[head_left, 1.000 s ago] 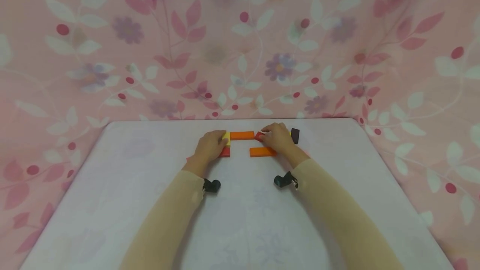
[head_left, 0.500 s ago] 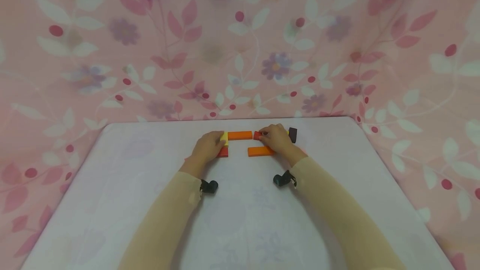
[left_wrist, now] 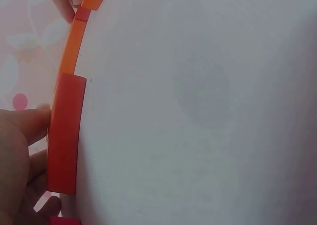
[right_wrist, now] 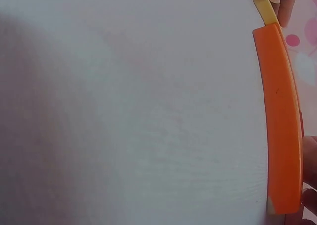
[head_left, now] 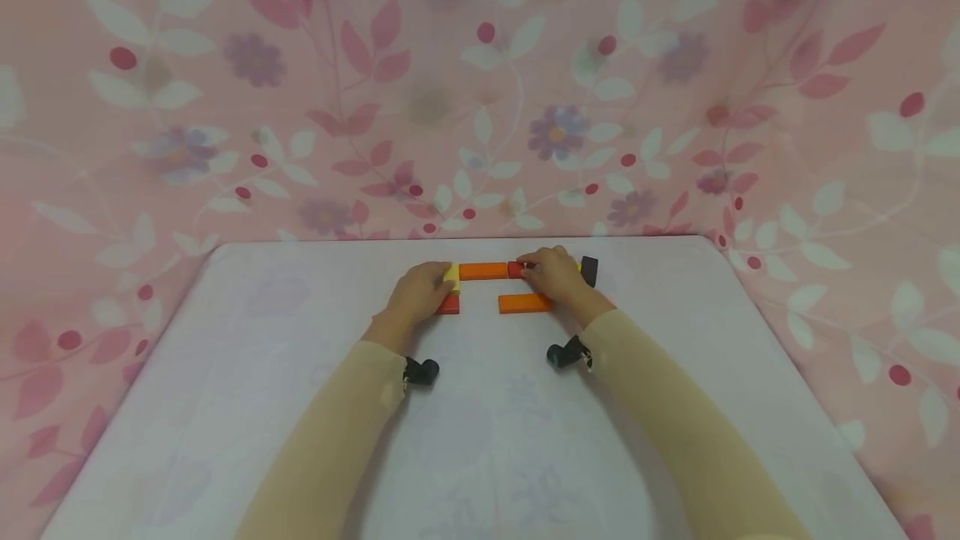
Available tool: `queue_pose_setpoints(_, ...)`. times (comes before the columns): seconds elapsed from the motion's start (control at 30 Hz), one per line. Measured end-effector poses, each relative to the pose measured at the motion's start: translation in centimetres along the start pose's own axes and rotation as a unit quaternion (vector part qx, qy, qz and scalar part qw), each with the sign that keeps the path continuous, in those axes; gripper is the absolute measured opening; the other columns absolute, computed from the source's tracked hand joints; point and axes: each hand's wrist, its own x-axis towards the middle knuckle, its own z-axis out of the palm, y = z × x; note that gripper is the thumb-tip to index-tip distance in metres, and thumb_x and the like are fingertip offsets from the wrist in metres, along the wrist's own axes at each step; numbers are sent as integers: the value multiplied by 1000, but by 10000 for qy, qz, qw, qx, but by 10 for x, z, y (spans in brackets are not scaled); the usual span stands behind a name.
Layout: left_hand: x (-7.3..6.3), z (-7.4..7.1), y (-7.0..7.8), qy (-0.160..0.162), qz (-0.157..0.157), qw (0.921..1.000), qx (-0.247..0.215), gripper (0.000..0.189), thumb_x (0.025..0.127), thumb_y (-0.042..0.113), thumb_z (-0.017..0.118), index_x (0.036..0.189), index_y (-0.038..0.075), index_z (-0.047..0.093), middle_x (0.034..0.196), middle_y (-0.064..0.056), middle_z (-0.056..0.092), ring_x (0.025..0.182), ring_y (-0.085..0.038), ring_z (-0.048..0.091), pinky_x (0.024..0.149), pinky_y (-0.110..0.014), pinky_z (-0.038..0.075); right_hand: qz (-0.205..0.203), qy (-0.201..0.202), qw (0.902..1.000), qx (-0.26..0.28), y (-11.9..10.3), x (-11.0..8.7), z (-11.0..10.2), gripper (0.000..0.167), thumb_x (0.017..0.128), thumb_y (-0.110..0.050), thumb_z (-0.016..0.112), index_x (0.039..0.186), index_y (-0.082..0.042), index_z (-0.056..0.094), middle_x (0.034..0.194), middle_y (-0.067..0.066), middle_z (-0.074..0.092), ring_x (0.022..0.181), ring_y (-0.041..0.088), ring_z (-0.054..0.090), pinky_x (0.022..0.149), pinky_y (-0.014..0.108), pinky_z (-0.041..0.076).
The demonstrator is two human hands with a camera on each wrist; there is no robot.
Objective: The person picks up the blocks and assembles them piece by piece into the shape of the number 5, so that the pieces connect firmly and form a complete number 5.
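My left hand (head_left: 415, 295) holds a yellow block (head_left: 452, 278) between thumb and fingers at the left end of a back row of blocks. Against it lies an orange block (head_left: 483, 271), followed by a red block (head_left: 515, 270) that my right hand (head_left: 558, 277) pinches at its near end. The right hand hides most of that red block. In front, a second red block (head_left: 449, 304) lies partly under the left hand, and a second orange block (head_left: 525, 303) lies below the right hand. The left wrist view shows the front red block (left_wrist: 67, 133) close beside the left fingers.
A dark brown block (head_left: 590, 272) stands right of the right hand, with a bit of a yellow block (head_left: 578, 266) showing beside it. The white-covered table (head_left: 480, 440) ends just behind the blocks at a flowered pink cloth (head_left: 420, 115).
My right hand has turned the red block from a slant into line with the back orange block, end against end. The left hand has stayed on the yellow block.
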Motion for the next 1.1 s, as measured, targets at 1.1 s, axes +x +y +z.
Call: queue_pose_setpoints(1.1, 2, 2, 0, 27, -99, 9999, 46, 50, 100, 31, 60, 146, 11, 53, 147, -10, 53, 138, -30, 45, 115, -46, 30, -86, -85, 9999, -50, -2, 2, -1, 31, 100, -27, 64, 129, -19, 70, 114, 3, 68, 104, 27, 47, 91, 43, 36)
